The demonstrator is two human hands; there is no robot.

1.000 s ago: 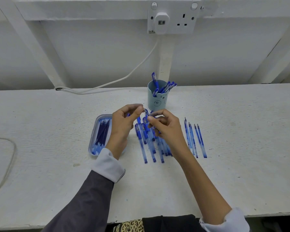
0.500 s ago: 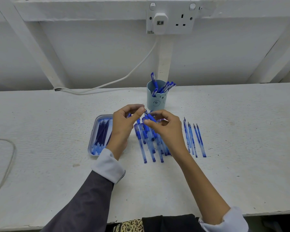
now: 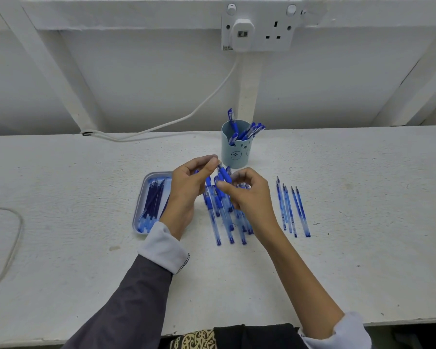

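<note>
Two grips on one blue pen (image 3: pixel 224 175) above the table (image 3: pixel 86 248)
Left grip (image 3: pixel 189 190) pinches the pen's far tip, right grip (image 3: pixel 252 195) pinches its blue barrel; it is tilted over a row of pens (image 3: pixel 224 222), just near of the pen cup (image 3: pixel 235 152), refill tray (image 3: pixel 141 200) at left

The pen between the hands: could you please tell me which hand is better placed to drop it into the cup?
Probably the right hand: it pinches the pen by its blue grip, while the left hand only pinches the tip, and the cup stands just behind the hands.
</note>
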